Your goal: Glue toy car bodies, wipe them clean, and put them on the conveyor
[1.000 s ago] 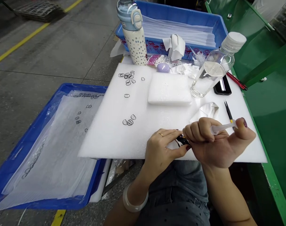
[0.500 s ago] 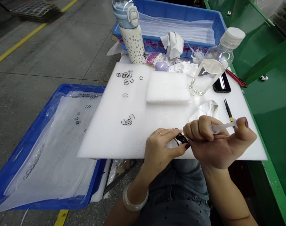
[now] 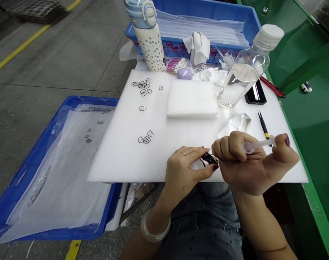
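Between thumb and fingers, my left hand (image 3: 184,168) grips a small glossy black and white part (image 3: 208,159) just above the front of the foam board (image 3: 126,159). My right hand (image 3: 251,162) is wrapped round a translucent syringe (image 3: 255,145), its thumb at the plunger's end. The syringe's front is hidden by the fingers, close to the small part; I cannot tell whether they touch. Thin black rings (image 3: 146,139) lie on the board's left side, with more black rings (image 3: 141,85) farther back. A pair of tweezers (image 3: 264,124) lies beyond my right hand.
A foam block (image 3: 193,99) sits mid-board. Behind it stand a clear bottle (image 3: 241,77), a dotted flask (image 3: 150,47) and a blue bin (image 3: 218,9). A black phone (image 3: 256,93) lies at right. Lower left is a blue tray (image 3: 11,184) with a white sheet and rings.
The view has shifted slightly. Both hands keep their grips in nearly the same place, and my right thumb sits a little farther right.
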{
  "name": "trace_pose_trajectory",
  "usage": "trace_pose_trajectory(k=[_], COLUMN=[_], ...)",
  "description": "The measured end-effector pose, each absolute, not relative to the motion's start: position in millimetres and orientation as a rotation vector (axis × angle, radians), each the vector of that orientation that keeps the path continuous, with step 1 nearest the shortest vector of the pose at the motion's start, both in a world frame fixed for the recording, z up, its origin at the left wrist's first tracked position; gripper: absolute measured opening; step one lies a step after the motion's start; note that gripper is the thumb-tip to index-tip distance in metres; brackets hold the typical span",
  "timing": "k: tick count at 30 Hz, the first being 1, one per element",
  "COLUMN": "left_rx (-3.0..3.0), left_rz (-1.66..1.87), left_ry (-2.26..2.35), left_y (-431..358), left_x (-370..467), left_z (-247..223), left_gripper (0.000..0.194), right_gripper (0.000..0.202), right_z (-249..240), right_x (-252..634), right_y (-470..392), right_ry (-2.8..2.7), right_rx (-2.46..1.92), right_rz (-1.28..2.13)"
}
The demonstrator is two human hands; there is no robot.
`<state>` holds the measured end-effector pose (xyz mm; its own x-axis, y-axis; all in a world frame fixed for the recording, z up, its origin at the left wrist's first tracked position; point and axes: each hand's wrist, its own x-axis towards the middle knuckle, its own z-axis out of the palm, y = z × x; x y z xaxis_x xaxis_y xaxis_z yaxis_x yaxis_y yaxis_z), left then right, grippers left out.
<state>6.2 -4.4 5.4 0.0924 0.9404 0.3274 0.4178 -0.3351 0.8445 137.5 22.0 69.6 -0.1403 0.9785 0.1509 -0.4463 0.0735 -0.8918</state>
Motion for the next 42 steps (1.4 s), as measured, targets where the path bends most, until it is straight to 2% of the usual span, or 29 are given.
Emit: trace_pose_trajectory(k=[6, 11, 14, 17, 19, 23, 25, 28, 33, 34, 37, 38, 40, 42], left_rx=[1.836, 2.037, 2.162, 2.207, 2.216, 2.238, 2.221, 2.060, 1.707, 1.647, 1.370, 1.252, 1.030, 0.912], left_rz=[1.154, 1.110, 1.035, 1.018, 1.034, 1.033, 1.029, 1.093, 1.288, 1.336, 1.404, 1.372, 1.254, 1.164], left_ry=[1.312, 1.257, 1.230, 1.228, 1.237, 1.264, 1.275, 1.295, 1.136, 1.122, 1.094, 1.043, 0.898, 0.811], left_y=[-3, -8, -11, -13, -13, -13, -13, -13, -9, -8, -5, -5, -4, -4], left_x=[4, -4, -10, -12, -10, -6, -7, -9, 11, 18, 29, 29, 26, 19], left_z=[3, -4, -8, -10, -10, -11, -11, -7, 17, 23, 35, 38, 42, 44], left_gripper=[0.031, 0.053, 0.056, 0.052, 0.047, 0.044, 0.045, 0.046, 0.058, 0.052, 0.013, 0.008, 0.015, 0.024], right_gripper=[0.063, 0.058, 0.048, 0.034, 0.030, 0.034, 0.024, 0.015, 0.016, 0.016, 0.018, 0.017, 0.016, 0.027], right_z=[91, 86, 75, 73, 72, 56, 47, 47, 63, 63, 59, 56, 50, 46], right_x=[136, 109, 110, 143, 178, 233, 241, 232, 197, 191, 184, 184, 187, 188], right_y=[27, 94, 122, 112, 100, 96, 96, 84, 34, 26, 11, 9, 8, 7], right_ry=[-1.212, -1.304, -1.567, -1.591, -1.540, -1.527, -1.617, -1.703, -1.782, -1.776, -1.609, -1.540, -1.465, -1.469], right_rx=[-0.792, -0.773, -0.937, -0.990, -1.222, -2.118, -2.213, -1.810, -1.286, -1.238, -1.102, -1.050, -0.967, -0.953], right_rz=[1.382, 1.064, 1.095, 0.900, 0.663, 0.229, 0.303, 0.582, 0.712, 0.814, 1.136, 1.193, 1.250, 1.291])
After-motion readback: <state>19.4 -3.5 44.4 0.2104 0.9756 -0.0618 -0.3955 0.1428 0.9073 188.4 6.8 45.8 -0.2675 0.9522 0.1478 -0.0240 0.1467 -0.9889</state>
